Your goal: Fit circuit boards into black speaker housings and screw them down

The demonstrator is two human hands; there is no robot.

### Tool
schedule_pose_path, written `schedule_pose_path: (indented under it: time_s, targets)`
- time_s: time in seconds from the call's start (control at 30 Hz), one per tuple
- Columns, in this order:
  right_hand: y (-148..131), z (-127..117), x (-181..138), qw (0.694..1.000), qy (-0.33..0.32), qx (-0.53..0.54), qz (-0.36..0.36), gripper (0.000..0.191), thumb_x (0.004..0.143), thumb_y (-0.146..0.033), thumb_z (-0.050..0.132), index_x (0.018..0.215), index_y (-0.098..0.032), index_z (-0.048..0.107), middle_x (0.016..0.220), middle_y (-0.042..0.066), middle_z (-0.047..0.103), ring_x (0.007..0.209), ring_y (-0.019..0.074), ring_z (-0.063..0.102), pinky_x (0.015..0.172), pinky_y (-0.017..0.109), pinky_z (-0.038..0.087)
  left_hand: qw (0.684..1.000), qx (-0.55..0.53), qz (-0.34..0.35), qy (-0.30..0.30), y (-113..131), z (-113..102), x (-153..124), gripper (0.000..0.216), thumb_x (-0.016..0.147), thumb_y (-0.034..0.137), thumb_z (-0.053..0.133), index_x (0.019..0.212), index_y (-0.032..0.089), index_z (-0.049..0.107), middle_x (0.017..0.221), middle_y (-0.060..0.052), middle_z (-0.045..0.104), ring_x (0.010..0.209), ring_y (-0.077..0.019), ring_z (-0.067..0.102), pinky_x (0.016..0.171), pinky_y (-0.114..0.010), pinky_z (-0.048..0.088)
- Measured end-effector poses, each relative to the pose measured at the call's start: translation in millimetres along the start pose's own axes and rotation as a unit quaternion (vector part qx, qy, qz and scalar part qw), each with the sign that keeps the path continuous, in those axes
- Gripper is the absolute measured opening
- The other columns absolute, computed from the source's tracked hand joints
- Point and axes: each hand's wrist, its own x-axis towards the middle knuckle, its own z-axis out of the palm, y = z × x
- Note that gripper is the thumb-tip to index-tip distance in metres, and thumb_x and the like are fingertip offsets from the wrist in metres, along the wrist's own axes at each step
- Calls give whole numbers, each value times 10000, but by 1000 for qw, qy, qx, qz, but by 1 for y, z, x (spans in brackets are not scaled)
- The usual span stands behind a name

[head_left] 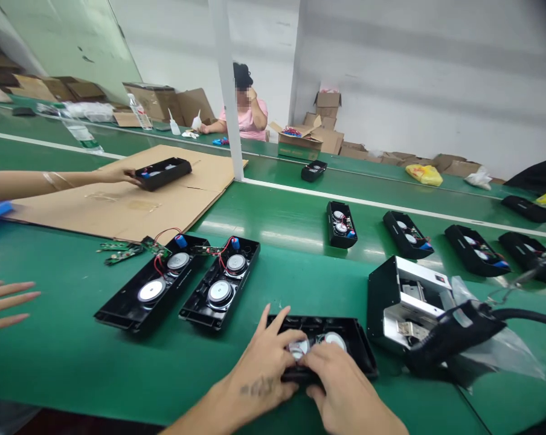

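My left hand [259, 368] and my right hand [345, 386] are both on a black plastic speaker housing [321, 329] lying open on the green belt. Their fingertips meet over a round silver speaker driver [334, 340], and my fingers hide most of the housing's inside. Further left lie two similar housings [150, 290] [221, 284] with drivers, red wires and blue parts. Green circuit boards [123, 252] sit beside them. To my right are a black-and-silver fixture [404, 302] and a black corded hand tool [454, 335].
A co-worker's hand [5, 305] rests at the left edge. Another arm [51, 184] reaches over a cardboard sheet [119, 205] to a housing. Several housings line the belt at right. Beyond, a seated person [246, 115] works among cardboard boxes [327, 130].
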Motion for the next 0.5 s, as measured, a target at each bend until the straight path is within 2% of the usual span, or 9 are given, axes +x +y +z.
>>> schedule_pose_path:
  time_s: [0.03,0.07,0.13,0.17,0.2,0.27,0.3,0.37,0.5]
  targets:
    - [-4,-12,9,999,-26,4,20,500,770,-7,704,1167,-290,815,1137,37,844,1088,283,776,1026,393,567,999,-27,-27,-33,-1,-12,9,293,741,295,990,1006,309,867,1437,0,764,1616,-560,430,1300,-922,85]
    - [-8,-24,18,997,-56,-6,44,460,775,-17,717,1127,-290,829,1058,34,839,1036,286,769,962,386,562,995,-55,-47,-63,-2,-24,18,267,739,288,990,977,304,871,1426,5,769,1616,-553,436,1309,-907,85]
    - [-12,-44,36,993,-88,-23,71,341,780,-50,749,1024,-270,841,901,31,800,930,276,753,807,335,520,986,-106,-71,-107,-6,-45,37,189,744,317,989,864,268,853,1405,9,775,1589,-500,501,1364,-797,155]
    - [-13,-51,44,992,-96,-24,74,286,772,-68,771,971,-262,838,831,18,775,866,260,742,725,307,480,982,-125,-75,-122,-7,-54,45,200,738,349,993,800,249,831,1383,10,782,1526,-458,583,1372,-706,249]
    - [-14,-56,50,992,-100,-20,71,246,761,-84,795,934,-256,832,781,4,755,805,240,728,655,287,431,979,-137,-76,-133,-9,-61,52,236,729,380,996,750,237,810,1357,14,789,1423,-403,673,1334,-595,373]
    - [-16,-61,59,992,-106,-8,64,226,727,-99,835,896,-249,821,713,-27,727,684,198,678,553,278,332,976,-145,-72,-144,-13,-69,61,309,691,434,1009,686,227,779,1296,32,803,1149,-289,778,1105,-393,553]
    - [-16,-61,61,992,-108,-4,63,228,712,-101,849,886,-245,819,694,-34,719,643,186,653,529,282,299,976,-146,-67,-146,-14,-71,64,332,671,452,1014,668,225,772,1271,41,808,1039,-247,780,976,-334,572]
    - [-18,-59,63,992,-108,0,64,222,698,-98,855,868,-237,821,687,-32,725,624,185,641,525,287,284,975,-151,-58,-151,-15,-71,66,358,645,479,1016,648,221,767,1252,51,811,947,-208,756,811,-284,534]
    - [-21,-56,63,993,-98,-3,69,232,700,-97,832,871,-253,855,731,-2,784,750,245,739,623,302,357,972,-167,-50,-159,-17,-69,69,371,654,525,990,652,218,781,1248,53,800,878,-166,719,706,-266,463]
